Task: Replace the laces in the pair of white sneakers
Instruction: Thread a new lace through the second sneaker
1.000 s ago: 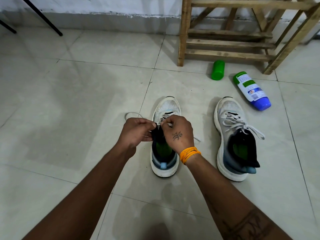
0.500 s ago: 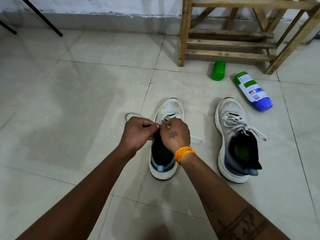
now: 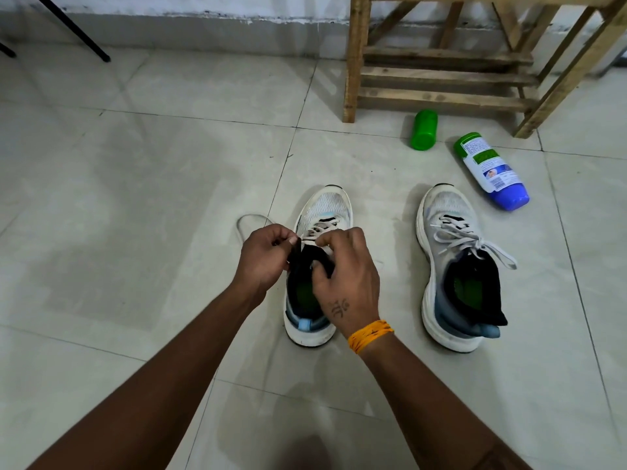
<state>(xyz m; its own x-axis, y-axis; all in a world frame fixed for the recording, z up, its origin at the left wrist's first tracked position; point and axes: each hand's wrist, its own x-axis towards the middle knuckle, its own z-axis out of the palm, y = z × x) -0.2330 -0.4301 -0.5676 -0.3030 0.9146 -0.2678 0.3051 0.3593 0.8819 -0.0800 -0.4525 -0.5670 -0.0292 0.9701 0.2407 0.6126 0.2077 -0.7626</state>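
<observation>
Pale glossy floor tiles [image 3: 142,184] meet a whitish wall [image 3: 203,8]; wooden rack [image 3: 441,76] behind.

Bare forearms; the right hand [image 3: 349,283] bears a small tattoo, its wrist an orange thread band [image 3: 370,335].

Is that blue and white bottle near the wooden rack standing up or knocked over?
Knocked over. The bottle lies on its side on the tiled floor, label facing up, blue end toward the camera, green end toward the wooden rack.
</observation>
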